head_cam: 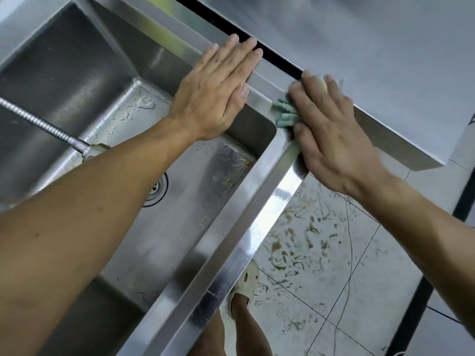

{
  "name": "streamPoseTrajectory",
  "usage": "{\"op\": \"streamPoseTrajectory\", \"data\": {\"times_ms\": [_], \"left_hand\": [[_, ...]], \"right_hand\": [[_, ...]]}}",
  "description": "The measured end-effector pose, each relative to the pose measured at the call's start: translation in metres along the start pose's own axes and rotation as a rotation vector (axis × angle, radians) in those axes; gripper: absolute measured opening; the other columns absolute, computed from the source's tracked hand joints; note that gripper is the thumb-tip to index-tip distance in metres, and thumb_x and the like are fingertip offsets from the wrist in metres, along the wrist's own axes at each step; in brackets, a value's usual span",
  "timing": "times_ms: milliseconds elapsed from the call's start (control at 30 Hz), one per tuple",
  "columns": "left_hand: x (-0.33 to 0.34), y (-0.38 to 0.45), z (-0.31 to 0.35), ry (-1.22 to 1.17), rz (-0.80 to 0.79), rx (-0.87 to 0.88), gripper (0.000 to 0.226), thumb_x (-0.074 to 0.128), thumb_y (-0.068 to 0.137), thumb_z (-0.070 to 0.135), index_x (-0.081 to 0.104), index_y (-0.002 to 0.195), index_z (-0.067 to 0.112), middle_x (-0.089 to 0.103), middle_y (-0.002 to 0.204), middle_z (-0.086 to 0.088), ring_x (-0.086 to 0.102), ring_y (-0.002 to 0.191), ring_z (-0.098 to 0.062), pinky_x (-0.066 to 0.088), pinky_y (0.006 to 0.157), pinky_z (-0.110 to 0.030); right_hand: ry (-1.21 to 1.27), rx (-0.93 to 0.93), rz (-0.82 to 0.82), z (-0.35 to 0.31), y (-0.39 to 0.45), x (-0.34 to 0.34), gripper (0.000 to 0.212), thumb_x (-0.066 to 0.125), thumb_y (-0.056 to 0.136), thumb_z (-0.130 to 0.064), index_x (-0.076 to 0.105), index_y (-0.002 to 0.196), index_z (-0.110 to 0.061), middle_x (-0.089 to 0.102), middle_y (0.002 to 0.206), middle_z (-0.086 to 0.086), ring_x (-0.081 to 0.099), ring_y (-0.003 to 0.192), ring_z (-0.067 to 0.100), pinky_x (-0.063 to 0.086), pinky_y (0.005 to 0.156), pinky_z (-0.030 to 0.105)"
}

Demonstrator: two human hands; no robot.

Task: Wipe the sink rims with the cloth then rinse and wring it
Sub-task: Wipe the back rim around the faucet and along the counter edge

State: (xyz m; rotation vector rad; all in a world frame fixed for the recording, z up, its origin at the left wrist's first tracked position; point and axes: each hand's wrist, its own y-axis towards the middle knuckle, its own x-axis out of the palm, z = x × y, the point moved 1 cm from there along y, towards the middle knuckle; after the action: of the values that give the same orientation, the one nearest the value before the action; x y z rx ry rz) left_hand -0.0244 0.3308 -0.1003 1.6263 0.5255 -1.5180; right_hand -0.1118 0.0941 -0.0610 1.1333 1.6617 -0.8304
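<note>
- The right hand lies palm down on the sink rim at its far right corner, fingers spread and fairly straight, pressing the cloth flat against the steel.
- The cloth is green and bunched; only a ruffled part shows, sticking out from under the index-finger side of that grip, with a thin edge past the fingertips. The rest is hidden beneath the palm.
- The left hand rests flat just left of the cloth, apart from it, fingers straight and close together, lying across the rim with the fingertips reaching the dark gap beside the counter. It holds nothing.
- Below the left wrist lies the wet sink basin, with the drain partly hidden by the forearm.
- A flexible metal hose runs in from the left, ending beneath the left forearm.
- Under the right forearm is smeared tiled floor, with a foot in a pale sandal beside the rim.
</note>
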Motion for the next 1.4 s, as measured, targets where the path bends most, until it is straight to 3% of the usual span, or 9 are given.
{"op": "streamPoseTrajectory", "data": {"times_ms": [133,400,667,800,1000,1133,1267,1333,1400], "left_hand": [[-0.006,0.002,-0.011,-0.018,-0.112,0.065,0.06,0.016,0.111,0.038,0.014,0.164,0.011,0.012,0.172,-0.008,0.007,0.16,-0.025,0.005,0.13,-0.043],[-0.012,0.001,-0.04,-0.053,-0.119,0.049,0.059,0.02,0.11,0.033,0.015,0.164,0.01,0.013,0.172,-0.007,0.008,0.16,-0.022,0.004,0.13,-0.039],[-0.016,0.006,-0.062,-0.053,-0.163,0.028,0.058,0.019,0.11,0.034,0.014,0.164,0.014,0.012,0.172,-0.008,0.006,0.16,-0.025,0.007,0.13,-0.047],[-0.019,0.007,-0.082,-0.095,-0.197,-0.021,0.057,0.017,0.11,0.036,0.012,0.164,0.02,0.01,0.173,-0.007,0.004,0.16,-0.024,0.005,0.13,-0.047],[-0.025,0.004,-0.108,-0.094,-0.172,-0.341,0.058,0.013,0.11,0.037,0.008,0.165,0.022,0.004,0.173,-0.005,0.0,0.16,-0.023,-0.001,0.13,-0.038],[-0.03,0.006,-0.11,-0.122,-0.2,-0.391,0.058,0.013,0.11,0.036,0.006,0.165,0.019,0.002,0.174,-0.003,-0.001,0.16,-0.021,0.0,0.13,-0.038],[-0.032,0.002,-0.123,-0.113,-0.216,-0.636,0.059,0.015,0.11,0.033,0.005,0.165,0.014,0.003,0.174,-0.004,0.002,0.16,-0.026,0.005,0.13,-0.044],[-0.036,-0.003,-0.122,-0.143,-0.208,-0.798,0.059,0.018,0.109,0.032,0.009,0.165,0.013,0.006,0.173,-0.004,0.008,0.159,-0.029,0.009,0.129,-0.046],[-0.048,-0.012,-0.108,-0.191,-0.111,-0.945,0.057,0.026,0.108,0.031,0.027,0.161,0.012,0.027,0.168,-0.006,0.031,0.152,-0.031,0.026,0.124,-0.045]], "right_hand": [[0.004,-0.085,-0.067,0.0,-0.026,-0.002,0.056,0.03,0.11,-0.033,0.025,0.163,-0.018,0.013,0.173,0.001,-0.004,0.161,0.024,0.004,0.13,0.052],[-0.242,-0.262,0.002,-0.027,0.077,0.012,0.057,0.031,0.108,-0.034,0.034,0.159,-0.007,0.026,0.168,0.017,0.024,0.153,0.045,0.027,0.119,0.057],[-0.132,-0.136,-0.126,0.014,-0.026,-0.015,0.058,0.027,0.11,-0.033,0.018,0.164,-0.016,0.009,0.173,0.005,0.0,0.161,0.028,0.011,0.129,0.055],[-0.113,-0.113,-0.17,0.005,-0.003,-0.012,0.058,0.025,0.11,-0.038,0.017,0.165,-0.021,0.008,0.173,0.002,-0.004,0.161,0.026,0.005,0.129,0.053],[-0.208,-0.312,-0.09,-0.026,0.077,0.004,0.057,0.034,0.11,-0.037,0.029,0.162,-0.013,0.018,0.171,0.01,0.008,0.159,0.035,0.019,0.125,0.057],[-0.232,-0.401,-0.056,-0.053,0.138,0.017,0.054,0.034,0.111,-0.037,0.037,0.157,-0.009,0.028,0.167,0.014,0.021,0.155,0.042,0.026,0.121,0.054],[-0.22,-0.455,-0.054,-0.076,0.184,0.023,0.055,0.037,0.108,-0.04,0.044,0.154,-0.01,0.034,0.165,0.015,0.025,0.153,0.044,0.026,0.119,0.054],[-0.161,-0.46,-0.07,-0.085,0.199,0.026,0.051,0.037,0.109,-0.039,0.048,0.151,-0.012,0.037,0.163,0.01,0.024,0.154,0.041,0.024,0.122,0.055],[-0.078,-0.487,-0.004,-0.089,0.21,0.031,0.042,0.039,0.111,-0.031,0.057,0.144,-0.011,0.049,0.156,0.008,0.031,0.152,0.039,0.029,0.122,0.057]]}}
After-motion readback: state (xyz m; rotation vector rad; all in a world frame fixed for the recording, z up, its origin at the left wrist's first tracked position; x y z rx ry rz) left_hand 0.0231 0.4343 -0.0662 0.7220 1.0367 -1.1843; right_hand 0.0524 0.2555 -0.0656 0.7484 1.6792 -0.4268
